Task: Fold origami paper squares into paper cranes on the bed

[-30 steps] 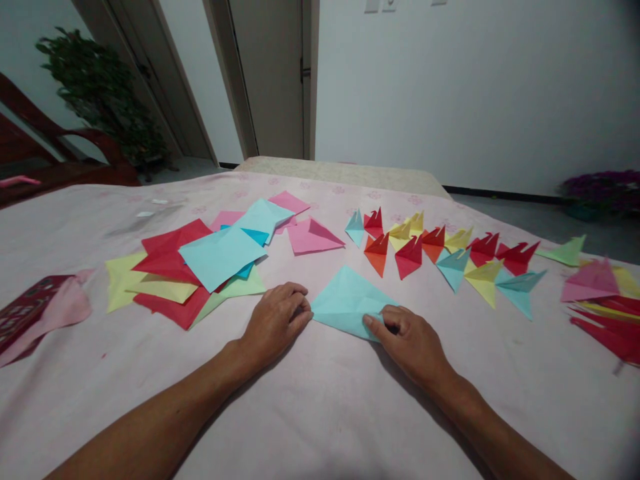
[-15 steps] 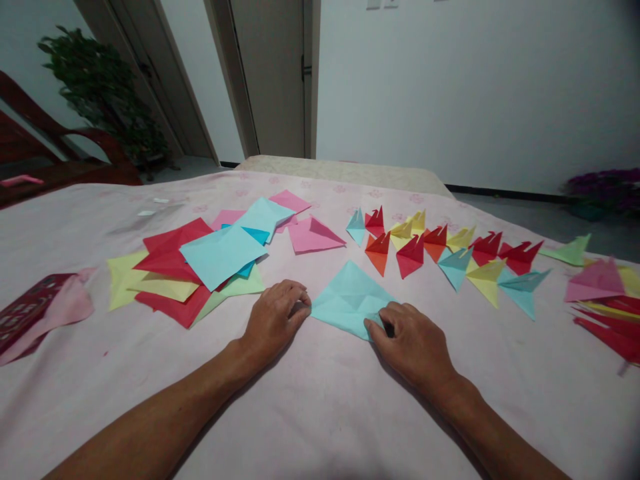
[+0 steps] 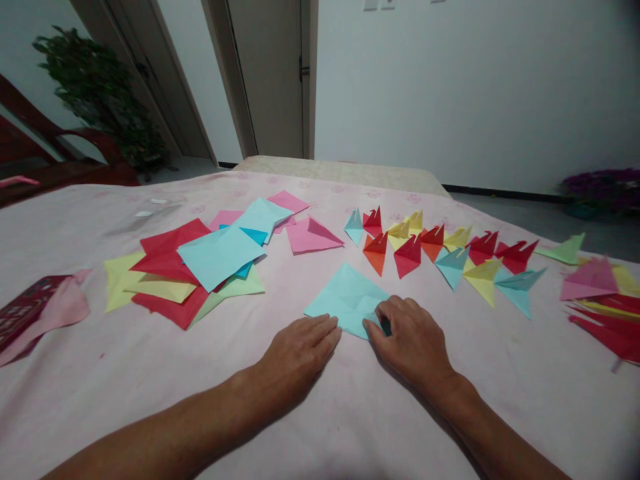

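A light blue folded paper square (image 3: 346, 298) lies on the pink tablecloth (image 3: 320, 413) in front of me. My left hand (image 3: 300, 353) rests flat on the cloth, fingers stretched out, its tips touching the paper's near left edge. My right hand (image 3: 410, 340) is curled, thumb and fingers pinching the paper's near right corner. Beyond the paper runs a row of folded paper figures (image 3: 440, 253) in red, yellow, orange and blue.
A loose pile of coloured paper sheets (image 3: 190, 267) lies to the left, with a pink folded piece (image 3: 313, 235) behind. More folded pieces (image 3: 600, 300) sit at the right edge. A dark red packet (image 3: 25, 310) is far left. A plant (image 3: 95, 93) and door stand beyond.
My left hand has slid from the paper's left corner toward me and to the right, flattening out at the near edge. The right hand keeps its pinch on the near right corner.
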`<action>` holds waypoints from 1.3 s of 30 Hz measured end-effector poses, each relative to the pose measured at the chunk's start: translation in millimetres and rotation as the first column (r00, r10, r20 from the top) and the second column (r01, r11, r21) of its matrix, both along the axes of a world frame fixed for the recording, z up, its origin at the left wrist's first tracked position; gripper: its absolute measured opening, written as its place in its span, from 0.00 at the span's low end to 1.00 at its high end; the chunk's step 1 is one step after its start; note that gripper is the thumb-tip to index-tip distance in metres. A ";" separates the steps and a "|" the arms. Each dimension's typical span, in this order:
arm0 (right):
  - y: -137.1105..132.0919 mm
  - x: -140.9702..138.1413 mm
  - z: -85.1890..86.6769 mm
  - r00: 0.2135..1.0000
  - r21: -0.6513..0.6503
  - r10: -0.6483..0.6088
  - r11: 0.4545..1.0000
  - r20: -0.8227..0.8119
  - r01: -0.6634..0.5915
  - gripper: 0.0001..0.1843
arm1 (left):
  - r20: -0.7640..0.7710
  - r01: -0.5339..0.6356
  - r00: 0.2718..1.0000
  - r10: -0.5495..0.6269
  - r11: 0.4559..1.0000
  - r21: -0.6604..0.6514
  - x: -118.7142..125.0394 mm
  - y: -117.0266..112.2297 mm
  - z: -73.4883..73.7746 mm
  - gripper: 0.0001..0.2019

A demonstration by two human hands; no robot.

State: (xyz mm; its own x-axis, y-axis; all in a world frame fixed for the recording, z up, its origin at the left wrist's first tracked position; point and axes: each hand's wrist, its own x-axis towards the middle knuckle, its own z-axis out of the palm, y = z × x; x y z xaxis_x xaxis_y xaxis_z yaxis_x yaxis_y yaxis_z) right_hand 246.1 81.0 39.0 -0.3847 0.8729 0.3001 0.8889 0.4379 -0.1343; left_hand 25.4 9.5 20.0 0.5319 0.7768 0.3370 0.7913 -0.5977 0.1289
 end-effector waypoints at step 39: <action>41.6 9.2 -0.9 0.854 -0.439 -0.119 0.888 -0.507 -0.136 0.22 | 0.002 0.191 0.980 -0.198 0.943 -0.272 -4.8 12.3 13.0 0.27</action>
State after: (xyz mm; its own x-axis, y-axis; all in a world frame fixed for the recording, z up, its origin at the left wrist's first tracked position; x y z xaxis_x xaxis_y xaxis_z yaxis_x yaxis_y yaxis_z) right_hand 255.4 122.5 38.2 -0.2967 0.9543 0.0348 0.6320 0.2236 -0.7420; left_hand 20.6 21.8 33.0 0.6870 0.7176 0.1145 0.6683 -0.6858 0.2881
